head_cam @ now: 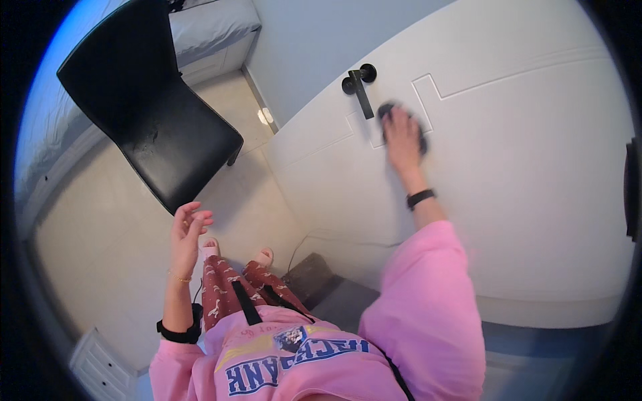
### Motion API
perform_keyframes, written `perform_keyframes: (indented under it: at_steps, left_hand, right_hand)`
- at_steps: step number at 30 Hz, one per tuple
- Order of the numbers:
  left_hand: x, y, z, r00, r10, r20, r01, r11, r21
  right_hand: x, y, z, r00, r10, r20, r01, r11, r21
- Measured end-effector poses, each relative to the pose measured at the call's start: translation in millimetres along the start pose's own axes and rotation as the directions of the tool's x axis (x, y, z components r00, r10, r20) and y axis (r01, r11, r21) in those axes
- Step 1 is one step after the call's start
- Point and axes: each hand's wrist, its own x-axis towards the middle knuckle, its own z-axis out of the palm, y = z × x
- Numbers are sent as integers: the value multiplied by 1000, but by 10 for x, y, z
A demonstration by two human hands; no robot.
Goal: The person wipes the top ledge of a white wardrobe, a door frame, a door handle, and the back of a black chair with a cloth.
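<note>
My right hand (401, 138) lies flat over a dark pad or cloth (423, 143), pressing it against a white door (511, 190). Both are blurred, and the palm hides most of the dark piece, so its exact kind cannot be told. Just to the left of these fingers is the black lever handle (362, 95) of the door. My left hand (190, 228) hangs in the air with nothing in it, its fingers apart and loosely bent. In the picture it is just below the front edge of a black chair seat (175, 160).
The chair's tall backrest (120, 65) stands beside a bed (215, 30). Dark boxy objects (311, 280) sit on the floor near my feet, a thin cable (296, 250) beside them. A small white cabinet (103, 368) is at lower left. Pale tiles (100, 250) cover the floor.
</note>
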Motion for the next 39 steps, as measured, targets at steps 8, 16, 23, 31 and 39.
perform_keyframes:
  at_steps: [8, 16, 23, 31, 39]
  left_hand:
    - [-203, -318, -509, 981, -60, -182, 53, 998, -43]
    - [-92, -558, -444, 978, -128, -166, 112, 988, -103]
    - [-27, -607, -511, 986, -58, -157, 58, 998, -7]
    - [18, -670, -825, 956, -92, -278, 98, 995, 6]
    - [510, -851, -632, 970, -86, -229, 164, 923, 349]
  right_hand:
    - [-341, 15, -60, 988, -97, 121, 78, 985, 152]
    - [1797, 1271, -1211, 902, 135, -409, -337, 814, -474]
    - [1312, 266, -149, 982, -115, -152, 71, 960, -272]
    - [-741, -313, 539, 827, -395, 400, 440, 898, -24]
    - [573, -547, 1294, 987, -134, 89, 136, 991, -20]
